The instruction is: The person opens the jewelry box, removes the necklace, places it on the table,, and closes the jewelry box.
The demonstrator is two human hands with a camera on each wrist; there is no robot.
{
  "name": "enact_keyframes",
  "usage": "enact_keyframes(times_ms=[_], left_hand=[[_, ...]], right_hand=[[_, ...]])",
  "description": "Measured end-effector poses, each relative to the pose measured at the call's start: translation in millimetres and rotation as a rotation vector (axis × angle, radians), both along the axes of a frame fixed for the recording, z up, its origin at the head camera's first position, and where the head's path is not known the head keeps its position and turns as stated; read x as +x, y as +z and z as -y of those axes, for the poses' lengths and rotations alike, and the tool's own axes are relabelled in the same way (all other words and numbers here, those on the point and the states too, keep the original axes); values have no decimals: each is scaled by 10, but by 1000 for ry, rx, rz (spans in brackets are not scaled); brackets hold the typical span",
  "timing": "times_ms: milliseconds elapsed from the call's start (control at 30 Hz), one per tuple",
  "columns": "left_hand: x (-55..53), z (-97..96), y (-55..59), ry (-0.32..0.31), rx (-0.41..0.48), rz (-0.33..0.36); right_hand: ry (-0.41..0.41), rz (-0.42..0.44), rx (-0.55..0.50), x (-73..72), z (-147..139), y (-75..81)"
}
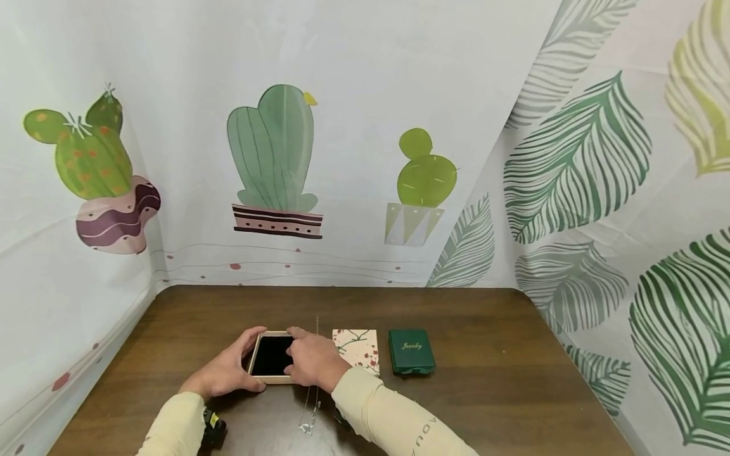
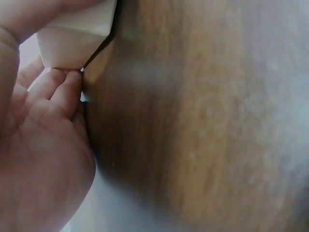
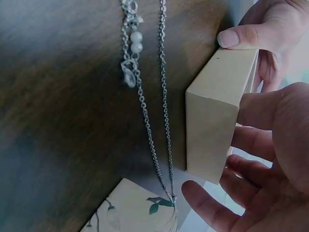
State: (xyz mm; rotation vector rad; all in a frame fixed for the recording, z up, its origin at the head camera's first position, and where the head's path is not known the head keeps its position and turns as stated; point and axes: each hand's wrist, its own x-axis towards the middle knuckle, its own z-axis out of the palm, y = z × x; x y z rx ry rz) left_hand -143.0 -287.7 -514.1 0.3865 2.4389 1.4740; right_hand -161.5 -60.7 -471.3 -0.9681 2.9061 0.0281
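Observation:
In the head view, a cream box base (image 1: 275, 380) with a black insert (image 1: 272, 356) lies open-topped at the middle left of the table. My left hand (image 1: 228, 367) grips it from the left, thumb at the near corner, fingers at the far one. My right hand (image 1: 315, 358) reaches over its right edge, fingertips at the insert. In the right wrist view these fingers extend past the rim of the box, one spread lower. A silver chain necklace (image 3: 164, 72) with pale beads lies close beside the box, its middle partly under my right hand in the head view.
A cream lid (image 1: 356, 345) printed with branches and red blossoms lies right of my right hand. Farther right sits a dark green box (image 1: 412, 352) lettered "Jewelry". The brown wooden table (image 1: 485, 392) backs onto hanging cloth (image 1: 353, 126) printed with cacti and leaves.

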Motion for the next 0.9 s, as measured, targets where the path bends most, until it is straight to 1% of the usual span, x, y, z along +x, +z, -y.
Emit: enact_keyframes(times_ms=[133, 233, 433, 500, 633, 767, 900], left_hand=[[-6, -23, 22, 0, 7, -10], [-5, -38, 34, 16, -1, -5], [0, -49, 46, 35, -16, -3], [5, -55, 43, 46, -12, 10], [22, -61, 31, 49, 8, 31], [22, -57, 16, 32, 16, 17], [11, -42, -15, 43, 7, 20]], right_hand=[[0, -5, -2, -13, -11, 0], [6, -17, 3, -25, -19, -19], [50, -44, -2, -54, -49, -45], [70, -50, -3, -59, -65, -47], [95, -35, -11, -61, -105, -56], [103, -25, -15, -53, -129, -52], [106, -23, -10, -48, -134, -61]])
